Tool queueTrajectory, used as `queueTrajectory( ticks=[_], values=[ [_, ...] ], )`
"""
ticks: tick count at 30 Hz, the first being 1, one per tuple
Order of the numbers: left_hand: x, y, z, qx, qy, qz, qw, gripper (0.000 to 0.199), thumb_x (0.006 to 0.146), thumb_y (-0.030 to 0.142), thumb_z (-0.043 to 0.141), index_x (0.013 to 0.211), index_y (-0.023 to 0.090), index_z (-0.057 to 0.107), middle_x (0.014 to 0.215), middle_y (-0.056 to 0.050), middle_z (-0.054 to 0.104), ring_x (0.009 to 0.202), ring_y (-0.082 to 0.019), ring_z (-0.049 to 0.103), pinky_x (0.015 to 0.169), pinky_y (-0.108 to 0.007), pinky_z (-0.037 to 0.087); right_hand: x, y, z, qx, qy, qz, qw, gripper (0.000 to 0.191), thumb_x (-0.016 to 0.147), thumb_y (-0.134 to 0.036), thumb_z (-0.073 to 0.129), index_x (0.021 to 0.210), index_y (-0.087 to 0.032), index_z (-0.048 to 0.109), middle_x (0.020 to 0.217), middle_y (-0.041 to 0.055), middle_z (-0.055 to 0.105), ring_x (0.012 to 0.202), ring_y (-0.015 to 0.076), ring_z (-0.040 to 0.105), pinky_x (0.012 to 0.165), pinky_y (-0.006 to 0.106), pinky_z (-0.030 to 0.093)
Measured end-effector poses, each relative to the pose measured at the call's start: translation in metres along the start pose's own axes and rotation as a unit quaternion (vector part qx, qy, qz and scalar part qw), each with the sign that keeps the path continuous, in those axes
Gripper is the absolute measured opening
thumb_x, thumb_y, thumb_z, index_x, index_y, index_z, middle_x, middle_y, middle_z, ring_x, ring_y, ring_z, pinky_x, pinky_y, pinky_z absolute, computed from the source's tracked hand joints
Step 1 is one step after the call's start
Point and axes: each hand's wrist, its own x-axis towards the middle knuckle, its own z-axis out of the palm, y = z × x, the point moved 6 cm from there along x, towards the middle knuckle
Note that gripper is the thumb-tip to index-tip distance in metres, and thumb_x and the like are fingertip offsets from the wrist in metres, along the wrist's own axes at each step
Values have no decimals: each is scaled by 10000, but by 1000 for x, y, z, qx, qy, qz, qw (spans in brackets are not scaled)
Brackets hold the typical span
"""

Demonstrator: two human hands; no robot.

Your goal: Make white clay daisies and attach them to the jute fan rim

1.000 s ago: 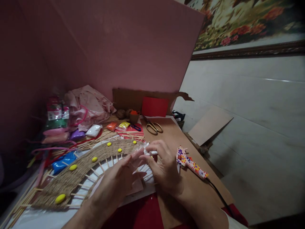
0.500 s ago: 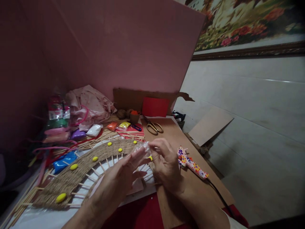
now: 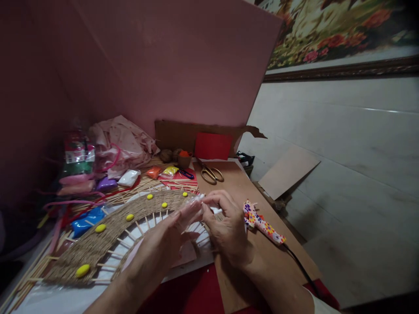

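My left hand [image 3: 160,244] reaches in from below, with its fingers closed around a crumpled clear plastic bag [image 3: 195,199]. Thumb and forefinger of my right hand [image 3: 227,226] pinch at the bag's right end, and the other fingers curl in. What lies inside the bag is hidden by my fingers. Beneath both hands is a curved fan of woven brown twine [image 3: 114,231] on thin wooden sticks, dotted with several yellow oval pieces [image 3: 100,228]. Part of the fan is covered by my hands.
Gold-handled scissors [image 3: 212,175] lie on the brown board [image 3: 235,176]. A flower-patterned glue gun [image 3: 263,224] with a black cord rests right of my right hand. Colored clay packets [image 3: 106,184], wooden sticks and pink cloth [image 3: 122,141] crowd the back left. Red card [image 3: 213,146] leans behind.
The yellow bit that showed between my hands is out of sight, and some white shows beside my right fingers. My fingers have shifted slightly; the surroundings look the same.
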Motion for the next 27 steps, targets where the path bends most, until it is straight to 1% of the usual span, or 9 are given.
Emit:
queueTrajectory(
  ticks=[2, 4, 9, 13, 17, 19, 21, 24, 27],
  values=[
    [-1, -3, 0, -70, 3, -36, 997, 430, 905, 439, 355, 1240, 319, 598, 1399, -31, 497, 1335, -276, 343, 1027, -495, 271, 1, 1, 0, 26, -21, 8, 999, 84, 828, -146, 551, 844, -192, 619, 855, 39, 603, 813, 152, 596, 725, 290, 513],
    [-2, -3, 1, -123, 5, -61, 991, 407, 896, 468, 389, 1223, 356, 603, 1446, 8, 441, 1359, -276, 299, 1056, -499, 216, 3, -1, -1, 39, -32, 7, 999, 74, 835, -166, 558, 862, -186, 624, 873, 45, 606, 829, 153, 601, 734, 286, 514],
    [-2, -4, 1, -131, 0, -75, 989, 401, 905, 464, 398, 1220, 333, 609, 1490, 33, 372, 1378, -286, 231, 1069, -477, 173, 1, -6, 2, 7, -25, -9, 1000, 85, 794, -144, 589, 867, -180, 611, 867, 48, 590, 824, 159, 599, 723, 282, 512],
    [0, -7, -1, -151, 7, -73, 986, 407, 909, 462, 393, 1196, 298, 631, 1458, 14, 427, 1384, -271, 211, 1072, -447, 156, -2, -1, 3, -4, 2, -12, 1000, 123, 776, -89, 550, 840, -185, 592, 846, 36, 587, 811, 151, 593, 721, 276, 508],
    [1, -6, 1, -184, -9, -94, 978, 409, 914, 461, 374, 1215, 315, 610, 1458, 16, 427, 1367, -268, 251, 1050, -454, 187, 0, 10, 2, 48, -19, 54, 997, 68, 800, -130, 546, 830, -176, 588, 818, 27, 599, 739, 137, 590, 642, 248, 494],
    [0, -3, 1, -178, -13, -94, 979, 423, 912, 480, 362, 1221, 319, 602, 1463, 6, 420, 1359, -277, 266, 1038, -468, 201, 1, 11, 1, 93, -45, 74, 992, 83, 851, -183, 512, 862, -174, 594, 835, 29, 607, 745, 135, 595, 645, 248, 491],
    [-1, 0, 2, -157, -12, -81, 984, 423, 910, 482, 368, 1215, 313, 607, 1468, -6, 412, 1352, -285, 280, 1039, -476, 192, 2, 9, 2, 111, -63, 70, 989, 126, 886, -219, 484, 885, -172, 601, 867, 35, 607, 790, 139, 599, 686, 257, 489],
    [-1, 0, 2, -134, -5, -65, 989, 405, 900, 474, 402, 1206, 316, 616, 1470, -8, 410, 1345, -297, 292, 1054, -485, 146, 2, 5, 2, 81, -58, 53, 994, 82, 844, -235, 574, 877, -165, 600, 867, 36, 602, 799, 143, 592, 696, 255, 477],
    [-2, -1, 1, -115, 19, -64, 991, 403, 878, 496, 431, 1167, 314, 645, 1449, -7, 440, 1335, -311, 300, 1057, -491, 133, 2, 6, 3, 57, -43, 46, 996, 69, 793, -204, 625, 832, -158, 594, 831, 35, 601, 765, 140, 587, 673, 246, 470]
  ],
)
